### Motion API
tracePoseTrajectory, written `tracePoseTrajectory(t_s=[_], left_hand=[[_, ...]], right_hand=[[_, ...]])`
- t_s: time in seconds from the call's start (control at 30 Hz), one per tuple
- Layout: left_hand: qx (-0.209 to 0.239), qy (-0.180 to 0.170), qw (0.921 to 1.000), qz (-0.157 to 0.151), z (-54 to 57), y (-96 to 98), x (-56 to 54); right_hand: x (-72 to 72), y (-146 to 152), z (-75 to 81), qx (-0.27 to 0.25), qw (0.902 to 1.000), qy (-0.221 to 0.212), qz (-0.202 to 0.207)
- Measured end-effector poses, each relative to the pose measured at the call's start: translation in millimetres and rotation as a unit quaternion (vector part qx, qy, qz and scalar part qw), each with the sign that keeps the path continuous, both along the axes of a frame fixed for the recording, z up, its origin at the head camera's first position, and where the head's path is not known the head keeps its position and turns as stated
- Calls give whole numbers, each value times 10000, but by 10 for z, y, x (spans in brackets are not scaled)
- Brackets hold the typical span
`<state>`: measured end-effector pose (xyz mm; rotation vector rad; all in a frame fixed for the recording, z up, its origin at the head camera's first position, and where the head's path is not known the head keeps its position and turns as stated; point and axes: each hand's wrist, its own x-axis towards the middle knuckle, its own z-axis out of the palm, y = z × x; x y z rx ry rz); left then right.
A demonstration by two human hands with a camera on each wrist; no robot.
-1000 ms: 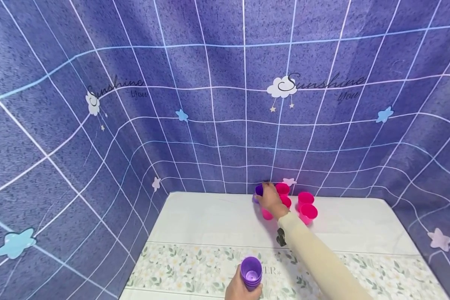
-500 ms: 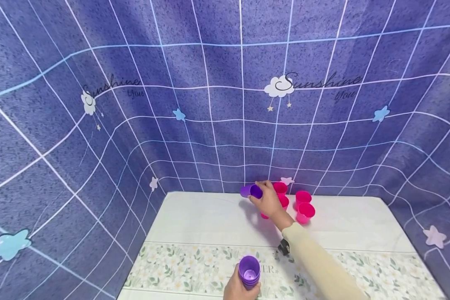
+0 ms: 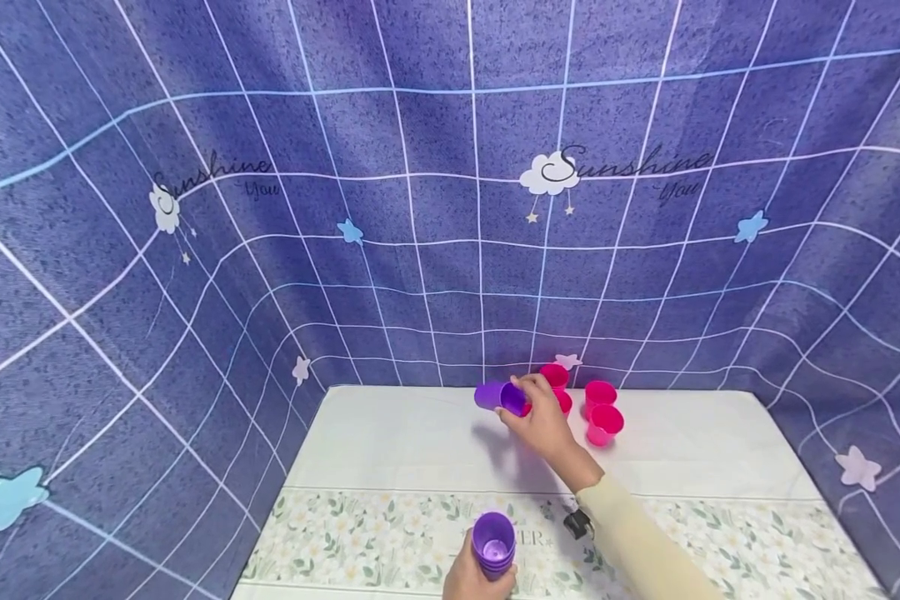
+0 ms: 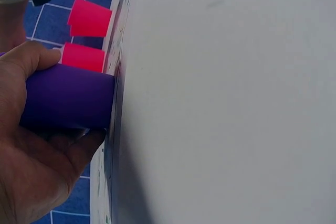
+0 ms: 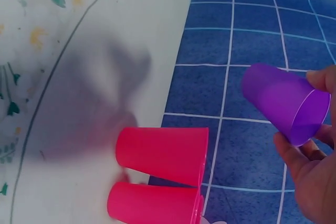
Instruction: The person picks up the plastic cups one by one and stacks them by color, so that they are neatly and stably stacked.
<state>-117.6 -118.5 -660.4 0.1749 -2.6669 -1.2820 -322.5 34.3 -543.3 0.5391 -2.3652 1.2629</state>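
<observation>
My left hand (image 3: pixel 480 575) grips a nested stack of purple cups (image 3: pixel 493 540), mouths up, at the front of the table. In the left wrist view, thumb and fingers wrap the purple cup wall (image 4: pixel 71 97). Farther back, my right hand (image 3: pixel 543 421) pinches a single purple cup (image 3: pixel 489 395) by its rim. That cup lies tilted on its side in the air, its base toward the left, its shadow falling on the table. In the right wrist view the purple cup (image 5: pixel 278 98) hangs apart from the pink cups (image 5: pixel 163 153), which stand upright on the table.
Several pink cups (image 3: pixel 605 425) stand at the back of the table, some partly hidden behind my right hand. A white tablecloth (image 3: pixel 397 433) with a floral band covers the table. Blue gridded curtain (image 3: pixel 435 208) rises behind and at both sides.
My right hand has lifted the single purple cup off the back of the table, tipped it sideways and drawn it slightly nearer. My left hand still holds the stack in much the same place.
</observation>
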Motion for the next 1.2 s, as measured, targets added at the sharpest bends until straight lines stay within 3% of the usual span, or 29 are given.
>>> tracePoseTrajectory(t_s=[0.3,0.5,0.8,1.2], left_hand=[[68,-248,9996,-80,20,-1,-4],[141,63,9994,-322,-4,-20,-9],[320,171,9980,-510,6,-51,-14],[198,270,9985,-432,-17,-30,-15]], right_hand=[[151,78,-20,-171,9994,305,-27],[239,118,-23,-472,9980,417,-95],[514,139,-19,-1262,9906,398,357],[899,117,30,-1532,9815,823,803]])
